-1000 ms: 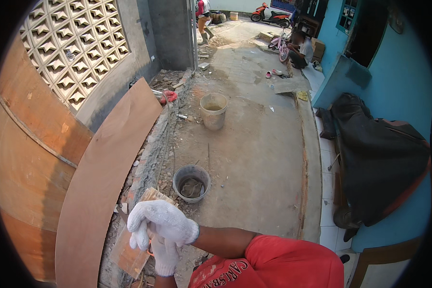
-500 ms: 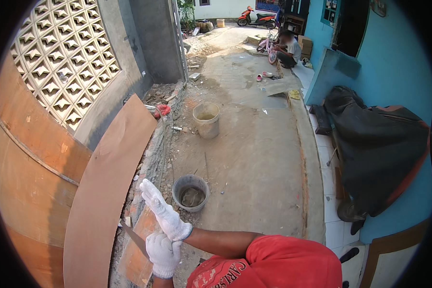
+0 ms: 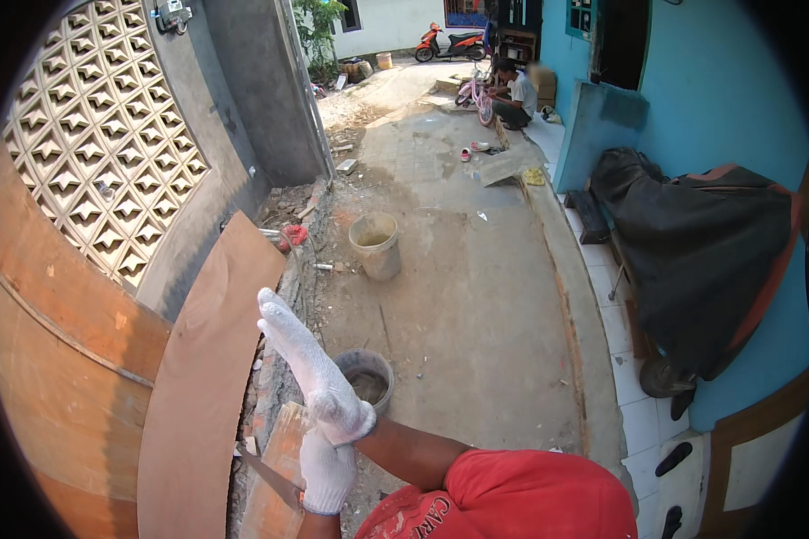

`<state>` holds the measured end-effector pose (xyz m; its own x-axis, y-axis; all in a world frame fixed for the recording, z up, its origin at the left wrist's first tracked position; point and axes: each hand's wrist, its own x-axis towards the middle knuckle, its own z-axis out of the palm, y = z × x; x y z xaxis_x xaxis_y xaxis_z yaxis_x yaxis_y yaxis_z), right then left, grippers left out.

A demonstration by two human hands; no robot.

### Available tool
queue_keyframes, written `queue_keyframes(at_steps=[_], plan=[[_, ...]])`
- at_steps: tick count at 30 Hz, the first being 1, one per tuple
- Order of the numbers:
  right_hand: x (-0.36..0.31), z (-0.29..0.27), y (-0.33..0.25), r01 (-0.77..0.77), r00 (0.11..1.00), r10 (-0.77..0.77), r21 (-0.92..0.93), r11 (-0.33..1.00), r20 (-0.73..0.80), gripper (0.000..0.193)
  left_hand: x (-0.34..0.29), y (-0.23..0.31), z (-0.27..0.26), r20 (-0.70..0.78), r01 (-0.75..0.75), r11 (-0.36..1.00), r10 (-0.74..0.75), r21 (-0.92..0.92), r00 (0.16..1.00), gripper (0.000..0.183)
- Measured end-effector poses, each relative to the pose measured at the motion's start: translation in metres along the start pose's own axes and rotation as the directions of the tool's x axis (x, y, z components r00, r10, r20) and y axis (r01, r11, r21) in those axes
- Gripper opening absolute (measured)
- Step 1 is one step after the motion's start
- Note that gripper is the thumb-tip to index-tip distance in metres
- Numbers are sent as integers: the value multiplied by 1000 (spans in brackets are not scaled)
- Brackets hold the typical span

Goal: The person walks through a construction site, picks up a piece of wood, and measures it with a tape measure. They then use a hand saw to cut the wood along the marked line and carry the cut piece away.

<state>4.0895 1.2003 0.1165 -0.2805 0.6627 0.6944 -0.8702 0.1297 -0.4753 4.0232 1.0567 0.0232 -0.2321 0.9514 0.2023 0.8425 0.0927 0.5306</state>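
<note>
Bladed tool (image 3: 280,486) slants over the near board (image 3: 283,440), my left hand (image 3: 326,472) clamped on its right end; a loose hold could let it skid. My right hand (image 3: 313,368), fingers straight, gripping nothing, could get nicked or bump the farther bucket (image 3: 368,362).

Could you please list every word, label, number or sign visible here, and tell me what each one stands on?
Red shirt: dark lettering, partly cut off at the lower edge; I am leaving its wording unquoted.
Blue-edged panel on the far wall: too small to read.
Grey box on the wall at upper left: any marking is too small to read.
</note>
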Motion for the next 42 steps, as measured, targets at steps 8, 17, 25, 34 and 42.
queue_keyframes(at_steps=[8,17,25,34,42], plan=[[-45,-66,151,-812,537,840,222,539,-76,102,19,-14,0,171,92,987,-114,128,979,38],[-367,-79,253,-364,-20,896,-831,-420,-444,59,-147,-145,95,437,721,625,-762,301,478,56],[-508,-60,375,-371,-289,827,-740,-561,-482,81,-244,-322,141,608,969,246,-764,-35,216,49],[-617,-2,572,-860,-432,698,27,-510,-571,67,-374,-608,250,505,505,-518,-845,-690,-177,55],[-538,-7,491,-976,-188,778,200,-82,-600,47,-322,-522,269,511,196,-472,-807,-859,297,50]])
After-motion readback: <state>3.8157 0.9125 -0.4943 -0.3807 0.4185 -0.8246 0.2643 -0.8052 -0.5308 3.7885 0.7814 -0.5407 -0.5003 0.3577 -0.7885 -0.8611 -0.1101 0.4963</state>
